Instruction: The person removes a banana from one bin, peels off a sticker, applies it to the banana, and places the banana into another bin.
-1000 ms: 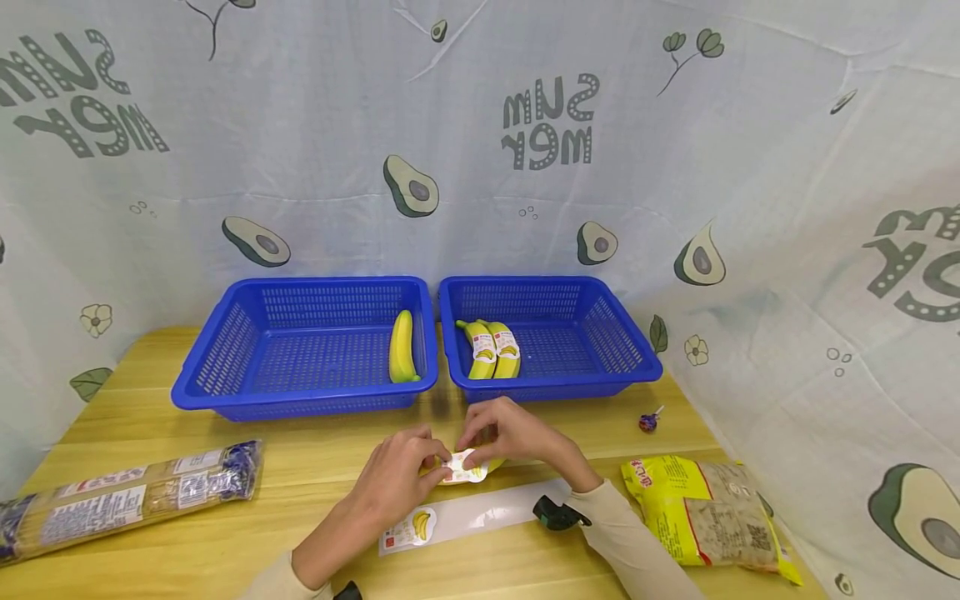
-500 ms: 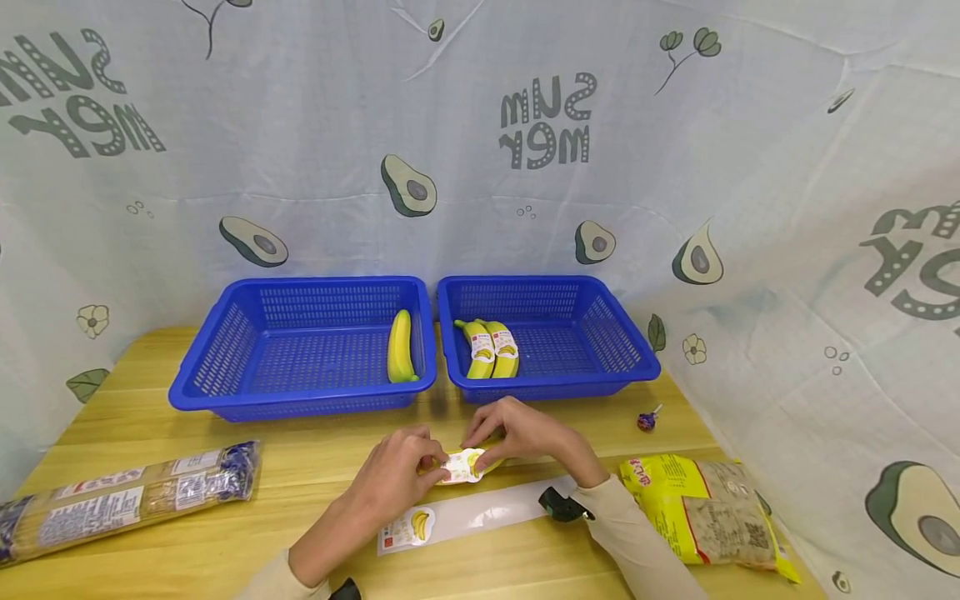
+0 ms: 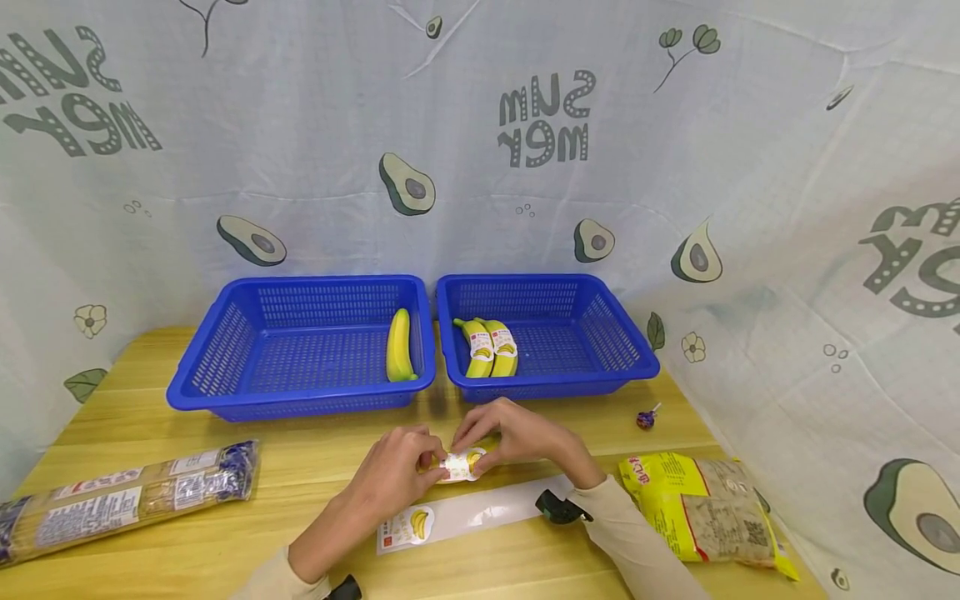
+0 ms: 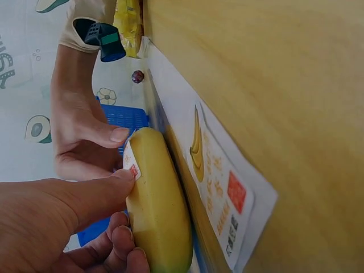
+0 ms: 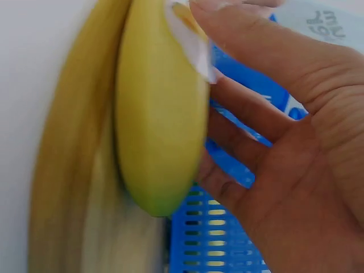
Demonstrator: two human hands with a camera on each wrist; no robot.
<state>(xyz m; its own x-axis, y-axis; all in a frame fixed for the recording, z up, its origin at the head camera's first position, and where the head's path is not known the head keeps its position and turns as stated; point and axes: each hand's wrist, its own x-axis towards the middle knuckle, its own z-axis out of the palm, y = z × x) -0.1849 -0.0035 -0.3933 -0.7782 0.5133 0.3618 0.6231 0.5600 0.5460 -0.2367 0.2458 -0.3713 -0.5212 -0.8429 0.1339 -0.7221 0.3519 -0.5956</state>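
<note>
Banana (image 4: 159,199) lay left-to-right | left hand (image 3: 397,471) gripped its left part, thumb on label (image 3: 459,467) | right hand (image 3: 519,431), equally near, apparently gripped its right, fingertips partly hidden

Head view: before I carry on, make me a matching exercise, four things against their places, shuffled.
Things
1. Lollipop
2. Labelled bananas
3. Banana with no label in sight
4. Label sheet

Places
A. In the left blue basket
B. On the table, on the person's side of the banana held by left hand and right hand
C. In the right blue basket
D. Between the right blue basket and the yellow bag

Pairs: 1-D, 2-C, 3-A, 4-B
</note>
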